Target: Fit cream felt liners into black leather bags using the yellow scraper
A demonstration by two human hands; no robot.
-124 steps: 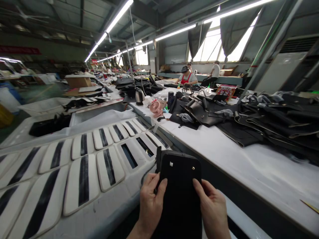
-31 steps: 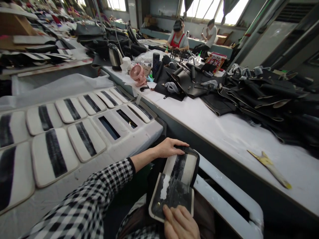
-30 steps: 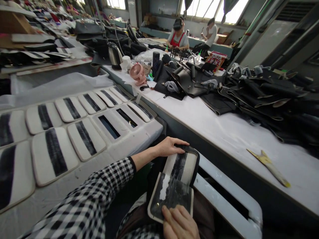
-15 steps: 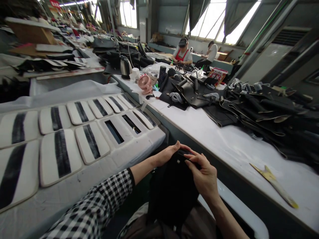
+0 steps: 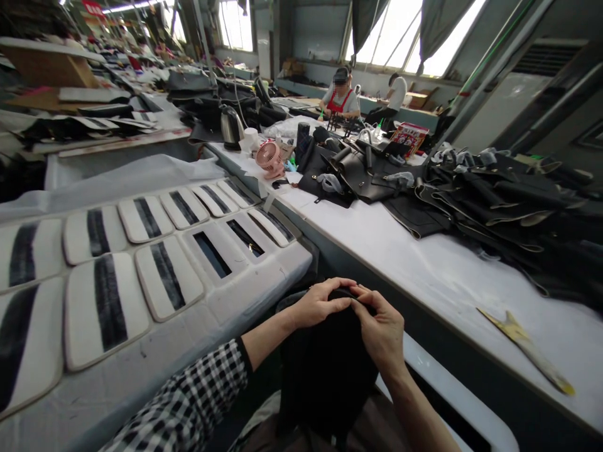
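A dark black bag piece (image 5: 330, 370) hangs down in front of my lap, its top edge pinched between both hands. My left hand (image 5: 320, 304) is closed on the edge from the left, thumb on the near face and fingers bent over behind. From the right, my right hand (image 5: 384, 329) grips the same edge, thumb and fingertips pressed together close to the left fingertips. Folds and details of the black piece are lost in shadow. Off to the left lie several white panels (image 5: 169, 276) with black strips across them.
The panels rest on a covered table (image 5: 264, 295). Across the long white bench (image 5: 400, 276) are a yellowed scraper-like tool (image 5: 525, 348), black bags (image 5: 358, 179), a heap of black pieces (image 5: 509, 220), a pink fan (image 5: 270, 160) and a kettle (image 5: 232, 127). Co-workers (image 5: 340, 97) sit farther back.
My left hand has come over the top edge, its thumb now pressing the near face beside the right fingers. A small light spot near that edge is now hidden. The view has shifted slightly.
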